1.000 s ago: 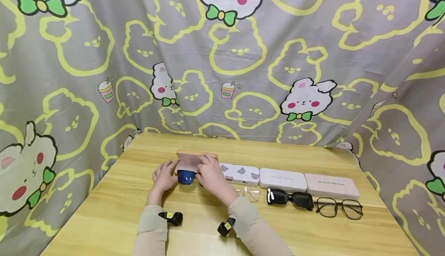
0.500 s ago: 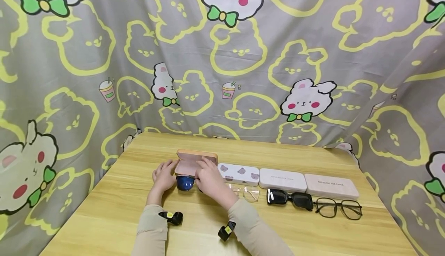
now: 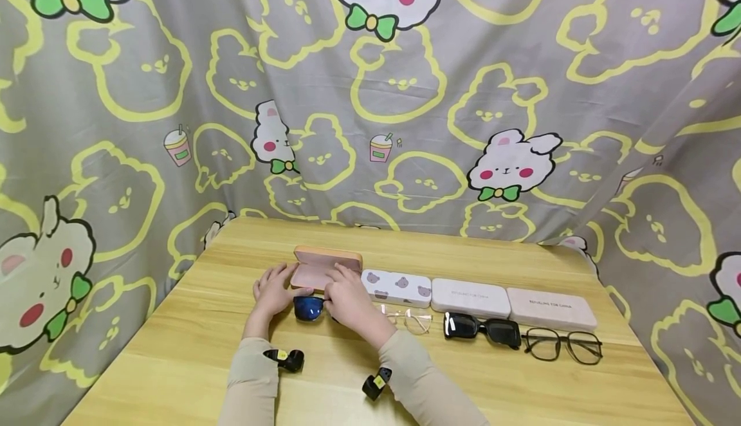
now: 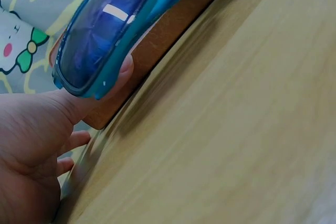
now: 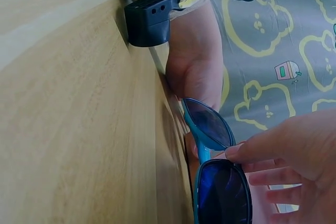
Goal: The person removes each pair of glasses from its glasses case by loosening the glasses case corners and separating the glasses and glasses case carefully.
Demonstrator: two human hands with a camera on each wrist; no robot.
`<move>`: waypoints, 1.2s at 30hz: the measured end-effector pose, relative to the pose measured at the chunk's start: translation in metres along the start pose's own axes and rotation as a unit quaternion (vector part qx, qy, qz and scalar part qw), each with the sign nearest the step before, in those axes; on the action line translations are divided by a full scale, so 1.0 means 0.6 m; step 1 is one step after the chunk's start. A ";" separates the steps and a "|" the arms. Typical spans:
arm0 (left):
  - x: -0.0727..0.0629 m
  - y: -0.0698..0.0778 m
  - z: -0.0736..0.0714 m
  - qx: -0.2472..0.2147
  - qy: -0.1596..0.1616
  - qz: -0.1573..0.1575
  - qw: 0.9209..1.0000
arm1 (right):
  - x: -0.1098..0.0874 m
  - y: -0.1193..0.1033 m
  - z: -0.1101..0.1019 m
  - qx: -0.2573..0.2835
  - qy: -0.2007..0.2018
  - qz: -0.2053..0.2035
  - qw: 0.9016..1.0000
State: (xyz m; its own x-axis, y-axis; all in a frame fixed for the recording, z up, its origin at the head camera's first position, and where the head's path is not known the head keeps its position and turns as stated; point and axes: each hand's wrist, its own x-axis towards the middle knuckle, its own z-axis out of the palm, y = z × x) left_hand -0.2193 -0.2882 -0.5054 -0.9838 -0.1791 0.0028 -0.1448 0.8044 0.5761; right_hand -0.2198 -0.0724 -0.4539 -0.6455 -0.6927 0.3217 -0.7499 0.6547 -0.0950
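Note:
Blue-framed sunglasses (image 3: 308, 309) with mirrored lenses are in front of an open orange glasses case (image 3: 329, 253) with a pink lining. My right hand (image 3: 350, 298) pinches them near the bridge; in the right wrist view its thumb (image 5: 247, 150) lies at the bridge and the other fingers are spread behind. My left hand (image 3: 274, 292) is around the left end of the case. In the left wrist view the left thumb lies along the orange front wall (image 4: 163, 40), partly behind one lens (image 4: 105, 40). Part of the sunglasses is hidden by my right hand in the head view.
Right of the open case stand a bear-print case (image 3: 399, 288), a white case (image 3: 471, 297) and a pale pink case (image 3: 552, 310), all closed. Before them lie clear glasses (image 3: 417, 322), black sunglasses (image 3: 483, 331) and black-rimmed glasses (image 3: 563, 347). A patterned curtain (image 3: 417, 104) hangs behind the table.
The blue sunglasses have moved out of the open case and down toward me with my right hand. My left hand has stayed at the case's left end.

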 end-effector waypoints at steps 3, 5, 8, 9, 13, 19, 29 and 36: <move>0.000 0.000 0.000 0.002 0.001 0.001 1.000 | 0.001 0.001 0.002 -0.001 -0.004 0.000 1.000; -0.001 0.001 -0.001 0.002 0.001 0.001 1.000 | 0.000 0.000 0.003 -0.002 -0.007 0.000 1.000; -0.001 0.002 -0.002 -0.003 0.000 0.001 1.000 | -0.002 0.001 0.005 -0.005 -0.002 -0.004 1.000; -0.002 0.002 -0.002 -0.005 0.001 0.001 1.000 | -0.002 0.001 0.006 -0.005 0.000 -0.006 1.000; -0.004 0.003 -0.003 -0.010 0.000 0.002 1.000 | -0.004 0.001 0.007 -0.006 0.007 -0.009 1.000; -0.002 0.002 -0.003 -0.007 -0.001 0.001 1.000 | -0.006 0.000 0.006 -0.002 0.003 -0.008 1.000; -0.003 0.004 -0.002 -0.006 -0.003 0.000 1.000 | -0.006 0.002 0.013 -0.003 0.003 -0.007 1.000; -0.002 0.003 -0.002 -0.007 -0.003 -0.001 1.000 | -0.005 0.003 0.013 -0.006 -0.001 -0.006 1.000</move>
State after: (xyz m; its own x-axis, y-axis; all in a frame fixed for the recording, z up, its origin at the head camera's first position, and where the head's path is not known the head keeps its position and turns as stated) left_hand -0.2182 -0.2871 -0.5030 -0.9842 -0.1773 -0.0022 -0.1448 0.7965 0.5871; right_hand -0.2202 -0.0715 -0.4623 -0.6361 -0.7019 0.3205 -0.7564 0.6494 -0.0790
